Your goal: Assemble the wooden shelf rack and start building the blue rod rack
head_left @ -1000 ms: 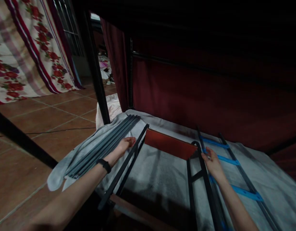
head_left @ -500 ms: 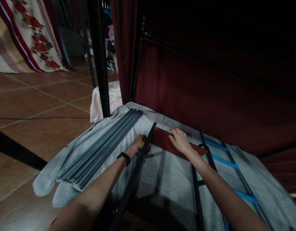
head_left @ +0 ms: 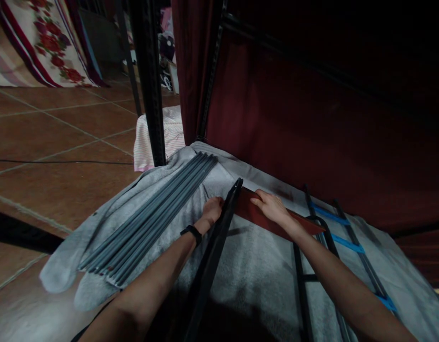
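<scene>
My left hand [head_left: 213, 209], with a black band on its wrist, is closed against the left side of a long black metal bar [head_left: 214, 251]. The bar stands on edge and runs from near my body toward the curtain. My right hand [head_left: 272, 206] grips the upper edge of a reddish-brown board [head_left: 255, 213], thumb on the near face and fingers over the far side. The board's left end meets the bar near its far tip. Its right end reaches a black tubular frame [head_left: 307, 278]. The fingertips of both hands are partly hidden.
A bundle of grey rods [head_left: 151, 218] lies on the grey blanket [head_left: 255, 256] at left. Black rails with blue crosspieces [head_left: 348, 243] lie at right. A black upright post [head_left: 151, 85] and a dark red curtain [head_left: 294, 128] border the surface. Tiled floor [head_left: 62, 185] lies beyond.
The black bar has turned so more of its broad face shows. My right hand's fingers have closed over the board's edge. The whole view has shifted slightly.
</scene>
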`<action>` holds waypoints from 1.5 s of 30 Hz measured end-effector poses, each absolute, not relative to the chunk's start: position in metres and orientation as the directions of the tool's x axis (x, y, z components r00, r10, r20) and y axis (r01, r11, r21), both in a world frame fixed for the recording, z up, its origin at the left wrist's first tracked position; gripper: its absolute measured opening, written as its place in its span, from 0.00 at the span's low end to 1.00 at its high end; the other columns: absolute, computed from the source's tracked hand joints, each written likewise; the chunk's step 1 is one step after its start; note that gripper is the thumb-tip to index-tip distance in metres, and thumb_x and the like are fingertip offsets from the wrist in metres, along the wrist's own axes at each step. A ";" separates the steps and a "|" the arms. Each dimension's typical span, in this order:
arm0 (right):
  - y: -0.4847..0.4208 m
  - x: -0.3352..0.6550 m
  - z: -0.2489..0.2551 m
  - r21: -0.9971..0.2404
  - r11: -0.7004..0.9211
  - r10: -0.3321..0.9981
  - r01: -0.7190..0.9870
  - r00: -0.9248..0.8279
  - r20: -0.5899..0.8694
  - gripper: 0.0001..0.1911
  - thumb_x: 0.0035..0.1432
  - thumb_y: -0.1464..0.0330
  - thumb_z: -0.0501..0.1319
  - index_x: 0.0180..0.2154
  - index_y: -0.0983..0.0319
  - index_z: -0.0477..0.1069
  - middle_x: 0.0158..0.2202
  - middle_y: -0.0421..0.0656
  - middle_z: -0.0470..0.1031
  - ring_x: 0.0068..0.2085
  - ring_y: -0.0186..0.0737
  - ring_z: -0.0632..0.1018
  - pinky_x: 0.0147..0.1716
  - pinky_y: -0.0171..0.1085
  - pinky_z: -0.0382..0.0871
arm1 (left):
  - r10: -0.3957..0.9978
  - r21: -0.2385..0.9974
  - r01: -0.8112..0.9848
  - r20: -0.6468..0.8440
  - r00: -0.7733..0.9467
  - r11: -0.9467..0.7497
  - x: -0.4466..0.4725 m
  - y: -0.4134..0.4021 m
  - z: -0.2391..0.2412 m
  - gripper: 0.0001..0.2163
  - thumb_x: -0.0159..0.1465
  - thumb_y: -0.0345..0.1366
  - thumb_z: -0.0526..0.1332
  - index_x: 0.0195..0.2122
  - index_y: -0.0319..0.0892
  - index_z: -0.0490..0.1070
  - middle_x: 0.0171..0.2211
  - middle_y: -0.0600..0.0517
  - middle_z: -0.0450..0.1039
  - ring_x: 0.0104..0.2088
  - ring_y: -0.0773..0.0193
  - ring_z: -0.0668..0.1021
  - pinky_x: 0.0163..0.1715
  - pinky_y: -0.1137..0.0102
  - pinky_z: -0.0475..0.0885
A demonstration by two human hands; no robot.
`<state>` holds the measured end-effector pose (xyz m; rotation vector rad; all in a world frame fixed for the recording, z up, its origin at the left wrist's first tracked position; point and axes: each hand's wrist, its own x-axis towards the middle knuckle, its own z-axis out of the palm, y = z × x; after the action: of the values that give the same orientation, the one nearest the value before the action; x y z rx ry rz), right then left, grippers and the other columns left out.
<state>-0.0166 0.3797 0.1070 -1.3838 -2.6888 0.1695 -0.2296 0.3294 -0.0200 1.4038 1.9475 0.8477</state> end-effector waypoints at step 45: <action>0.373 -0.010 0.101 -0.193 0.550 0.830 0.813 -0.557 0.021 0.15 0.68 0.56 0.53 0.43 0.57 0.73 0.38 0.43 0.80 0.39 0.44 0.78 0.37 0.37 0.63 | 0.960 0.768 0.594 -0.101 -0.259 0.241 -0.227 0.325 -0.029 0.10 0.66 0.30 0.56 0.38 0.39 0.77 0.44 0.41 0.78 0.44 0.57 0.80 0.43 0.70 0.69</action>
<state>-0.0098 0.3726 0.1010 -1.4196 -2.6681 0.2445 -0.2273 0.3251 -0.0287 1.4156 1.9431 0.8264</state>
